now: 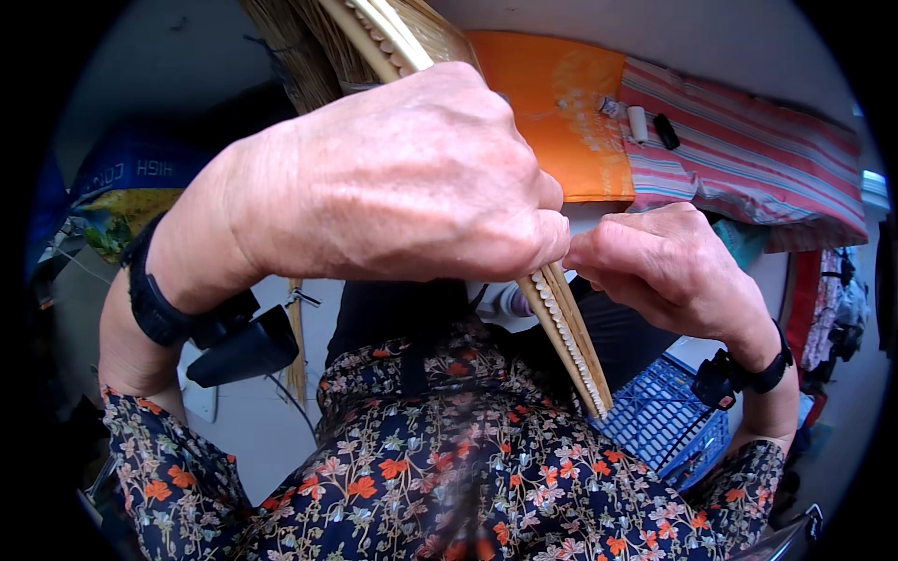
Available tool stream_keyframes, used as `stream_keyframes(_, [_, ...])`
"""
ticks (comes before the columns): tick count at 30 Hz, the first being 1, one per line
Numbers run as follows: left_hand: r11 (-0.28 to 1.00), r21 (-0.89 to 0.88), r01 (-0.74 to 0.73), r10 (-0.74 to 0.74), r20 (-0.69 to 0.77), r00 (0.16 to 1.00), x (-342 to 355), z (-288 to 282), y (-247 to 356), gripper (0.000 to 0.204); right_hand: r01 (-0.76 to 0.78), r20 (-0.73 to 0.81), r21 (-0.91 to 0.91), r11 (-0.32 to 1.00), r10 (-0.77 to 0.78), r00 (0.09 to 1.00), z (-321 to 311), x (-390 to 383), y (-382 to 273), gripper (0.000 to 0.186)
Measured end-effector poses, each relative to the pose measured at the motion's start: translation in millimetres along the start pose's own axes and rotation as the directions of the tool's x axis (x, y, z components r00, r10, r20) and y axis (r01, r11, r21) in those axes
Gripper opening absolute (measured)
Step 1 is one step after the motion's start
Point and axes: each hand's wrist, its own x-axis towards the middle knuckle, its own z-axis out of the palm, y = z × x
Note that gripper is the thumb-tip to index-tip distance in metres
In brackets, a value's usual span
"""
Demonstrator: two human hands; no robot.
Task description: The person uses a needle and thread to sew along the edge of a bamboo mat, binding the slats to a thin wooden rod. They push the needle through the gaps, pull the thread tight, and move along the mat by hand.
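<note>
A long pale straw-coloured piece (573, 351), with a row of small whitish bumps along it, runs diagonally from the top centre down toward my lap. My left hand (402, 178) is wrapped round it, palm down, hiding its middle. Just right of that, my right hand (659, 266) has its fingers closed in a pinch close beside the piece and my left thumb side; what, if anything, is between those fingertips is too hidden to make out. Black strapped devices sit on both my wrists.
Bundles of dry stalks (290, 37) stand at the top. An orange cloth (547, 112) and a pink striped cloth (739, 168) lie ahead, with a white roll (637, 124) and a black object (666, 132). A blue plastic crate (655, 421) is at my right, printed sacks (122, 178) at far left.
</note>
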Motion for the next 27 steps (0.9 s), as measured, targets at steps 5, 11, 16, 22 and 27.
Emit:
stream_keyframes(5, [0.999, -0.017, -0.027, 0.027, -0.010, 1.000, 6, 2, -6, 0.018, -0.047, -0.015, 0.033, 0.998, 0.048, 0.999, 2, -4, 5, 0.012])
stream_keyframes(11, [0.998, -0.059, -0.037, 0.034, -0.047, 0.998, 12, 1, -13, 0.019, -0.141, -0.016, 0.091, 0.986, 0.143, 0.990, -1, -3, 6, 0.006])
stream_keyframes(16, [0.997, -0.067, -0.032, 0.029, -0.034, 0.999, 24, 6, -29, 0.015, -0.191, -0.049, 0.223, 0.956, 0.207, 0.977, 3, -10, 29, 0.006])
stream_keyframes(22, [0.984, -0.146, 0.105, -0.082, 0.154, 0.985, 59, 4, -53, 0.020, -0.337, -0.008, 0.458, 0.823, 0.383, 0.924, -7, -22, 64, 0.007])
stream_keyframes(27, [0.947, -0.317, 0.047, 0.004, 0.158, 0.987, 67, 0, -73, 0.036, -0.400, 0.019, 0.667, 0.628, 0.523, 0.852, -2, -29, 90, 0.010])
